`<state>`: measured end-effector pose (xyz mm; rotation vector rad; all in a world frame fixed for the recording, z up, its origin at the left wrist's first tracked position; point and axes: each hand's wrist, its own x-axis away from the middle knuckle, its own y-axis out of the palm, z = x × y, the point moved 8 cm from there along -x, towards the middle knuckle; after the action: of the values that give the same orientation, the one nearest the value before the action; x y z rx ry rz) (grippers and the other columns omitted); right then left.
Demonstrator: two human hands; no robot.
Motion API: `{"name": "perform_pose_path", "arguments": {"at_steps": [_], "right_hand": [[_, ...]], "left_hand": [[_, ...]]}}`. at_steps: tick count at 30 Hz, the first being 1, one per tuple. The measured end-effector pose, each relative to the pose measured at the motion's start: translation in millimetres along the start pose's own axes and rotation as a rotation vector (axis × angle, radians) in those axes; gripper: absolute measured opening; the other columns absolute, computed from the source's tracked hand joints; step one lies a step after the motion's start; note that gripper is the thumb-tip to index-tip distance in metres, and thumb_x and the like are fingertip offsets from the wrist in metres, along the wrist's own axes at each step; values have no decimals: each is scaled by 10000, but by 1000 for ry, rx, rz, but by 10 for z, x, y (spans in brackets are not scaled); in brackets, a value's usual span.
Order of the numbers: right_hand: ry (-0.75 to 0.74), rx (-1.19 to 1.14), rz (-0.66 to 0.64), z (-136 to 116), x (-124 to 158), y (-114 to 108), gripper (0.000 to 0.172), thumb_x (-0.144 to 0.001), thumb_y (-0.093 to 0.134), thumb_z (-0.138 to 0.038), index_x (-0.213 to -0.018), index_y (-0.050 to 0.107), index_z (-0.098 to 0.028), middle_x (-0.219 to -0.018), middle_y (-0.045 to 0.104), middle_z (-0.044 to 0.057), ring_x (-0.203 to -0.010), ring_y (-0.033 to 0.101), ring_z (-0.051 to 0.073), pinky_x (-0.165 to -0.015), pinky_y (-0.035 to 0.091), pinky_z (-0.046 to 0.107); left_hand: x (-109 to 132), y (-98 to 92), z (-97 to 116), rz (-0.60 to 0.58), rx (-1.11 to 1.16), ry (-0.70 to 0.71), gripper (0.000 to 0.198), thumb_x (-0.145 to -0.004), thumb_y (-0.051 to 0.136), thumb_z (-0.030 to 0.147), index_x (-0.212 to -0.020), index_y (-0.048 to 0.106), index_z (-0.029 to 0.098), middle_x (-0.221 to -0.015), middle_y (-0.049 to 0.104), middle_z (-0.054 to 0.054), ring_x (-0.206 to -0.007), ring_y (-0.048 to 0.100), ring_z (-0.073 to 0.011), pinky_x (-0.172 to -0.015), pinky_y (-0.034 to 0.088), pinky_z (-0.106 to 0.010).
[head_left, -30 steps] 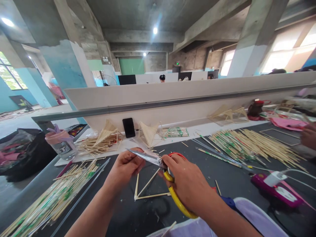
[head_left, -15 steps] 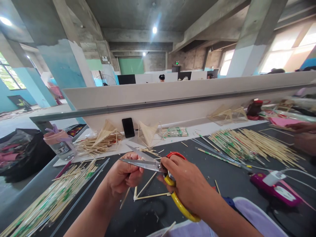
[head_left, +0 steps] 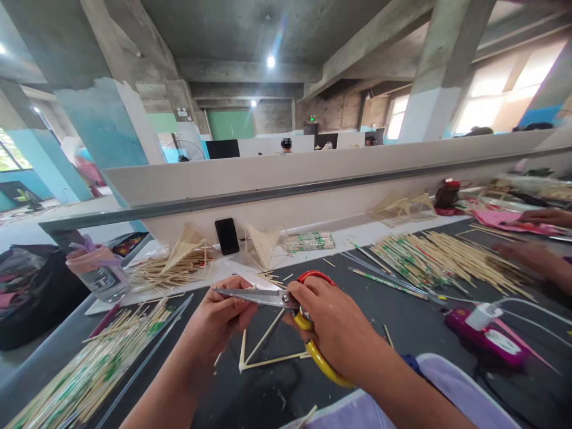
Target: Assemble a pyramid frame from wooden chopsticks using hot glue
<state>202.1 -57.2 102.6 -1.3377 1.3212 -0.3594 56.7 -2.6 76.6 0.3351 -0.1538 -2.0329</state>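
My right hand (head_left: 330, 316) is wrapped round the red and yellow handles of the scissors (head_left: 268, 296), whose blades point left. My left hand (head_left: 227, 310) is closed in a pinch at the blade tips; what it grips is too small to make out, though a thin stick end (head_left: 217, 359) shows below it. Under the hands, on the dark table (head_left: 250, 399), lies a frame of joined sticks (head_left: 272, 360). Stick models (head_left: 266, 245) stand at the back beside a black phone (head_left: 227, 236).
Packed sticks (head_left: 111, 357) lie at left, near a pink-topped cup (head_left: 100, 274). More sticks (head_left: 447, 259) are spread at right. A purple power strip (head_left: 487, 339) with cables sits at right. Another person's hands (head_left: 536, 256) show at the right edge.
The scissor blades have moved closer together at my left hand. The view has shifted slightly. At the right edge, the other person's hands have moved apart and are more visible.
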Motion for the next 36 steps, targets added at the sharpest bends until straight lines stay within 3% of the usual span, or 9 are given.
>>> {"name": "perform_pose_path", "arguments": {"at_steps": [6, 11, 18, 26, 30, 36], "right_hand": [[-49, -206, -135, -35, 32, -18, 237, -865, 518, -284, -1093, 504, -219, -1006, 570, 56, -893, 529, 170, -806, 441, 324], [-46, -289, -165, -19, 60, -20, 309, -885, 483, -374, -1158, 490, -231, -1098, 575, 55, -997, 531, 178, -878, 428, 335], [30, -257, -166, 70, 73, -13, 385, -887, 467, -406, -1222, 466, -215, -1148, 568, 81, -1038, 533, 198, -884, 443, 352], [23, -153, -112, 91, 43, -64, 287, -883, 488, -358, -1132, 513, -216, -1036, 580, 63, -954, 539, 193, -858, 444, 376], [35, -139, -112, 85, 39, -37, 206, -876, 501, -323, -1050, 529, -217, -966, 578, 50, -861, 546, 180, -787, 454, 353], [45, -135, -95, 95, 42, -7, 216, -860, 525, -325, -1049, 529, -220, -975, 583, 49, -908, 546, 198, -806, 444, 358]], "left_hand": [[46, 31, 46, 3, -17, 39, 211, -734, 659, 335, -695, 599, 138, -436, 422, 36, -422, 294, -52, -437, 181, -192], [61, 62, 112, 50, -158, 88, 203, -775, 632, 295, -650, 630, 135, -492, 469, 11, -486, 368, -70, -468, 246, -199], [26, -73, -26, 160, -241, 70, 146, -788, 625, 307, -789, 661, 165, -614, 534, 3, -542, 414, -72, -505, 326, -183], [2, -161, -47, 221, -222, 90, 167, -740, 671, 311, -842, 675, 180, -645, 570, -7, -547, 467, -85, -496, 370, -186], [-3, -120, 4, 211, -226, 136, 158, -744, 670, 312, -850, 658, 195, -645, 554, 8, -547, 465, -75, -492, 361, -177], [-2, -7, 93, 168, -337, 174, 125, -768, 647, 309, -801, 645, 189, -647, 524, 13, -580, 446, -80, -544, 368, -194]]}}
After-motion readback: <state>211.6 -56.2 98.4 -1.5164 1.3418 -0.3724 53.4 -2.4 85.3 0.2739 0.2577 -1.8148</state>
